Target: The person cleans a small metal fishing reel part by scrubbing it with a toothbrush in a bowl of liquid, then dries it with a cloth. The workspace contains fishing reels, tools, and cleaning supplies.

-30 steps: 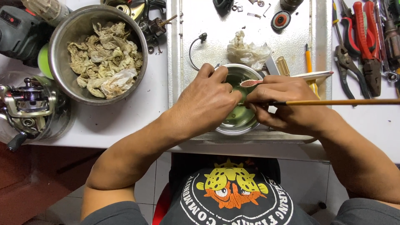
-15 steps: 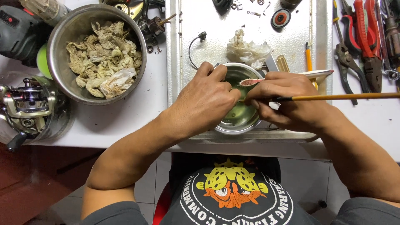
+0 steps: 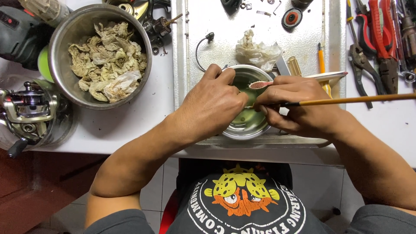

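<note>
Left hand [image 3: 214, 106] pinched over small bowl [image 3: 242, 128], contents hidden, possibly a small part, right hand [image 3: 299, 106] clamped on brush [image 3: 346, 100], toothbrush [image 3: 303, 79] just above it

The person wears a dark grey T-shirt [image 3: 242, 203] with short sleeves that end above the elbows. On the chest is a round print: a yellow spotted puffer fish with an orange belly, ringed by white lettering. Both forearms are bare, with no watch, rings or gloves on either hand.
</note>
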